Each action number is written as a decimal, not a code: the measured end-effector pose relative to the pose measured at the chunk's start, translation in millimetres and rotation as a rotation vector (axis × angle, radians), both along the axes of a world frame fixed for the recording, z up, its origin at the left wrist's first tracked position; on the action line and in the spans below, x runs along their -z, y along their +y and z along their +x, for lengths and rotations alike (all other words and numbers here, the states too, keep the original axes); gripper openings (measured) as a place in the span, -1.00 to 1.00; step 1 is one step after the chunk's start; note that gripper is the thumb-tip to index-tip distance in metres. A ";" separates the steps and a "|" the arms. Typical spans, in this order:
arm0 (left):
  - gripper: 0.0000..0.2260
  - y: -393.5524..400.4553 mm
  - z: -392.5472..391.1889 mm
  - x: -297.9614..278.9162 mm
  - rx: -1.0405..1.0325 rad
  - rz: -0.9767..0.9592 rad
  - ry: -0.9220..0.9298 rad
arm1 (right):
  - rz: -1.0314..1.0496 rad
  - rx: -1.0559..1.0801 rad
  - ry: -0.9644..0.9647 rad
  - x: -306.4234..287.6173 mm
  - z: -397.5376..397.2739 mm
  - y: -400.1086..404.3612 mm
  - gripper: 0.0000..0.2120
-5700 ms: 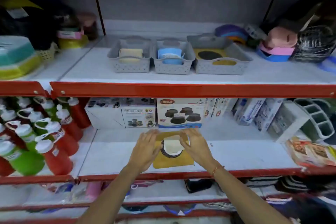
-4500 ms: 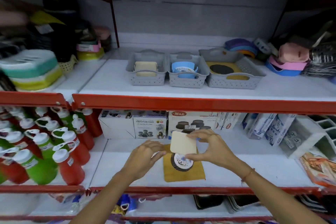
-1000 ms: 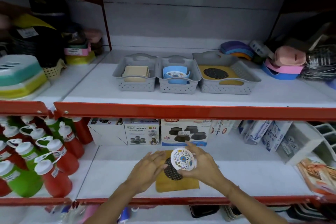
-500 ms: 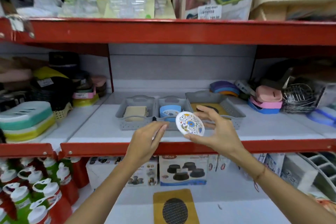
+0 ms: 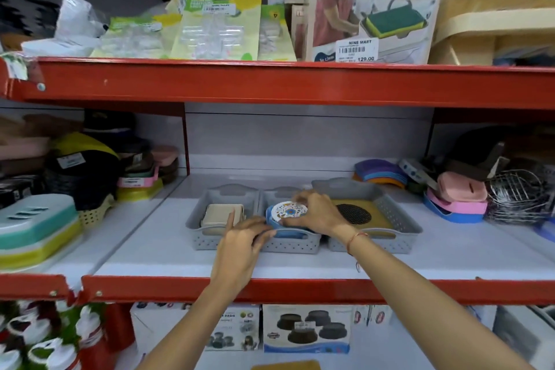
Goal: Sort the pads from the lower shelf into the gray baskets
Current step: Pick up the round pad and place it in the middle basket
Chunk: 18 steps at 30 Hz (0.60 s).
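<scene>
Three gray baskets stand side by side on the middle shelf. My right hand (image 5: pixel 315 213) holds a round white floral pad (image 5: pixel 289 211) over the blue pads (image 5: pixel 288 231) in the middle basket (image 5: pixel 289 245). My left hand (image 5: pixel 240 246) rests at that basket's front left corner, fingers apart, touching its rim. The left basket (image 5: pixel 207 240) contains beige square pads (image 5: pixel 220 215). The right basket (image 5: pixel 390 242) holds a yellow mat with a black round pad (image 5: pixel 353 214) on top. At the bottom edge, a corner of a yellow mat (image 5: pixel 286 365) lies on the lower shelf.
Red shelf rails (image 5: pixel 270 290) cross in front of the baskets. Soap dishes (image 5: pixel 456 204) and a wire rack (image 5: pixel 519 198) crowd the right; stacked containers (image 5: pixel 36 228) sit on the left. Boxes (image 5: pixel 306 327) and red and green bottles (image 5: pixel 54 339) line the lower shelf.
My right hand carried the round floral pad from the lower shelf up and down into the middle basket. My left hand followed to that basket's front corner. The camera tilted upward.
</scene>
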State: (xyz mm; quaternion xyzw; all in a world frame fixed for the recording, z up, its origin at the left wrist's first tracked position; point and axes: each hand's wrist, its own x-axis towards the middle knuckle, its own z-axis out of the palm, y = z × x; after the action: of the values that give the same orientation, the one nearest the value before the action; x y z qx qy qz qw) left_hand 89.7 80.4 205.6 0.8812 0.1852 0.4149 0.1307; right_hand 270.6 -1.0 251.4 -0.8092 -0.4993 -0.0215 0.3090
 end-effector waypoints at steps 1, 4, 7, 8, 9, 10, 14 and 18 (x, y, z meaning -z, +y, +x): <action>-0.51 0.6 0.7 0.4 0.002 -0.001 -0.010 | -0.009 -0.017 -0.005 1.3 1.4 3.3 -0.50; -0.54 2.0 1.6 1.9 -0.004 0.017 -0.018 | -0.030 -0.071 -0.018 2.6 4.0 6.7 -0.61; -0.71 1.8 2.2 2.2 -0.015 0.036 -0.008 | -0.073 -0.121 -0.038 4.1 4.3 5.5 -0.62; -0.77 1.8 2.5 2.9 -0.017 0.036 -0.009 | -0.094 -0.131 -0.043 4.2 3.9 5.1 -0.63; -0.80 1.8 3.0 3.6 -0.018 0.037 -0.012 | -0.125 -0.137 -0.053 4.0 3.6 5.1 -0.62; -0.81 1.4 2.6 3.7 -0.018 0.037 -0.011 | -0.171 -0.137 -0.068 2.7 2.3 5.1 -0.59; -0.82 1.6 1.5 3.4 -0.011 0.041 -0.019 | -0.337 -0.079 -0.077 0.2 -1.8 7.4 -0.52; -0.84 2.9 0.7 3.4 -0.003 0.056 -0.024 | -0.295 -0.058 -0.054 -1.7 -8.1 1.9 -0.57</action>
State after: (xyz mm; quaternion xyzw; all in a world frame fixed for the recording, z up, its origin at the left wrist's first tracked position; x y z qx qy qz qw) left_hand 90.4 83.3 202.2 0.8792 0.1733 0.4305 0.1077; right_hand 262.5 0.9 253.1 -0.8303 -0.5281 0.0394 0.1738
